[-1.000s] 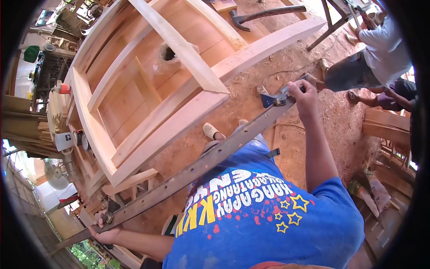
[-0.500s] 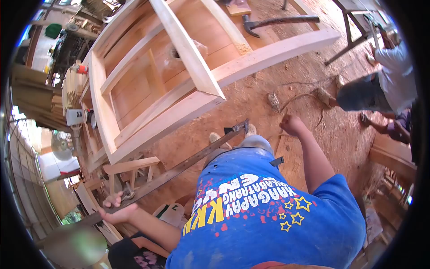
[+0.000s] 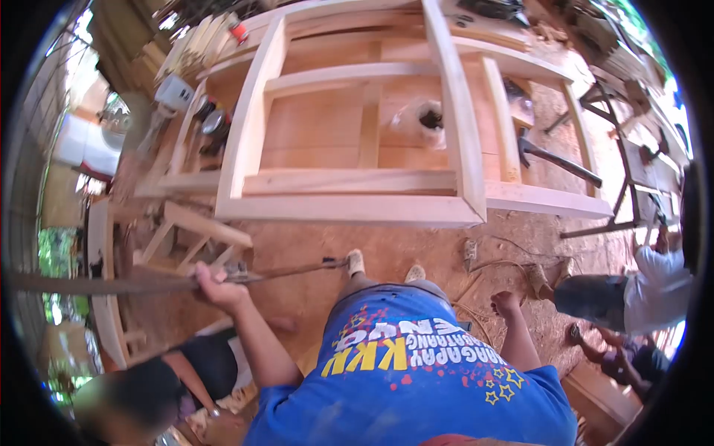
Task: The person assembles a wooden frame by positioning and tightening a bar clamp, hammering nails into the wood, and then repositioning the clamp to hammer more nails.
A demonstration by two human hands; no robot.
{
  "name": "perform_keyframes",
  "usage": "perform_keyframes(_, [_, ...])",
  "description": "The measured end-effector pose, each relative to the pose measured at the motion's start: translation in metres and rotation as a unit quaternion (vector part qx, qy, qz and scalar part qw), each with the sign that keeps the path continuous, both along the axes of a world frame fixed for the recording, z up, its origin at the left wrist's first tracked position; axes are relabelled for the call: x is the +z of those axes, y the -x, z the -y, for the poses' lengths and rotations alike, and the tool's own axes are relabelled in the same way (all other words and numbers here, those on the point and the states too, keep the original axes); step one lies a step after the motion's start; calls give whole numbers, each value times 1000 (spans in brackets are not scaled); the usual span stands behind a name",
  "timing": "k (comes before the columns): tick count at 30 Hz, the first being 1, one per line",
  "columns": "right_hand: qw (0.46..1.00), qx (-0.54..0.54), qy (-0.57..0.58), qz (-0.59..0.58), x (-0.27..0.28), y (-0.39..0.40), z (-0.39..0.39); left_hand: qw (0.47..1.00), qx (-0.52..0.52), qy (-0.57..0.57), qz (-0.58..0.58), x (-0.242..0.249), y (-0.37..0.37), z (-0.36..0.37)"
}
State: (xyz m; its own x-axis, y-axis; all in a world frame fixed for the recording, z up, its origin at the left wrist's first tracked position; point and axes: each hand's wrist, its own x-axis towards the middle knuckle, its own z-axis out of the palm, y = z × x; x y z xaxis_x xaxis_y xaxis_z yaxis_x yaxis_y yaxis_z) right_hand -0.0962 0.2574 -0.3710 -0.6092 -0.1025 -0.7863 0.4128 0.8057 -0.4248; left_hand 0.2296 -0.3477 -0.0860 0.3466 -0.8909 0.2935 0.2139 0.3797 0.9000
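My left hand is closed around a long metal bar clamp, held out on the left side. The bar runs nearly level across the view, and its far end lies by my foot. My right hand hangs at my right side with its fingers curled in, and nothing shows in it. In front of me, a pale wooden frame lies over other wooden framing and reddish boards. A clear plastic bag rests within the frame.
A hammer lies on the framing at the right. A small wooden stand is at the left. One person crouches at lower left; others are at the right, one in a light shirt. Cords lie on the dirt floor.
My view has turned, so the wooden frame now lies squarely ahead. The bar clamp has swung from a slant to nearly level, still in my left hand. My right hand has lowered.
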Motion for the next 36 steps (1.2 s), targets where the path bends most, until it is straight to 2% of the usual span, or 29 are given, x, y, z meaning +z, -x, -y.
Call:
perform_keyframes(1, [1000,8,-20,7,8,-3,11,1000,-6,14,-14,2,-7,16])
perform_keyframes(2, [1000,-12,-16,-1,16,-9,21,998,-6,43,39,3,-10,27])
perform_keyframes(4, [999,-49,1,-21,31,-19,53,997,-25,-6,67,-38,-24,50])
perform_keyframes(7, [998,-33,-17,-55,52,-40,96,991,2,-5,132,-110,-44,94])
perform_keyframes(10, [996,17,-40,-73,86,-56,128,993,-8,-40,114,-136,-48,123])
perform_keyframes(11, [996,35,-45,-72,100,-60,141,986,-3,-15,167,-146,-55,136])
perform_keyframes(14, [993,36,-78,-78,118,-64,159,983,7,-57,174,-164,-56,161])
perform_keyframes(17, [988,57,-83,-116,139,-65,171,973,41,-2,227,-185,-60,199])
perform_keyframes(20, [942,152,-148,-259,169,-69,186,971,-40,-48,231,-190,-62,241])
perform_keyframes(22, [893,93,-173,-406,204,-59,207,978,-66,-70,186,-150,-41,255])
perform_keyframes(23, [852,65,-166,-492,214,-45,213,977,-73,-56,193,-146,-35,264])
perform_keyframes(24, [823,55,-200,-529,223,-26,213,975,-80,-42,202,-144,-33,273])
perform_keyframes(25, [836,-29,-111,-537,268,-29,249,964,-74,-57,248,-127,-27,272])
perform_keyframes(26, [810,-18,-63,-582,293,-24,267,951,-73,-70,292,-111,-22,275])
perform_keyframes(27, [791,-8,-44,-611,327,-30,302,934,-59,-69,346,-123,-26,290])
perform_keyframes(28, [805,2,15,-593,341,-24,313,914,-51,-66,398,-137,-30,299])
perform_keyframes(30, [786,48,66,-613,364,-35,368,903,-39,-29,428,-112,-21,294])
perform_keyframes(32, [811,151,84,-559,372,-52,415,891,-35,7,452,-106,-10,294])
perform_keyframes(34, [771,255,166,-560,361,-79,464,880,-27,40,472,-116,-7,297])
perform_keyframes(35, [791,312,174,-497,370,-95,488,895,-28,37,443,-118,-2,296])
perform_keyframes(36, [780,375,176,-469,370,-105,502,874,-20,47,482,-120,-1,296])
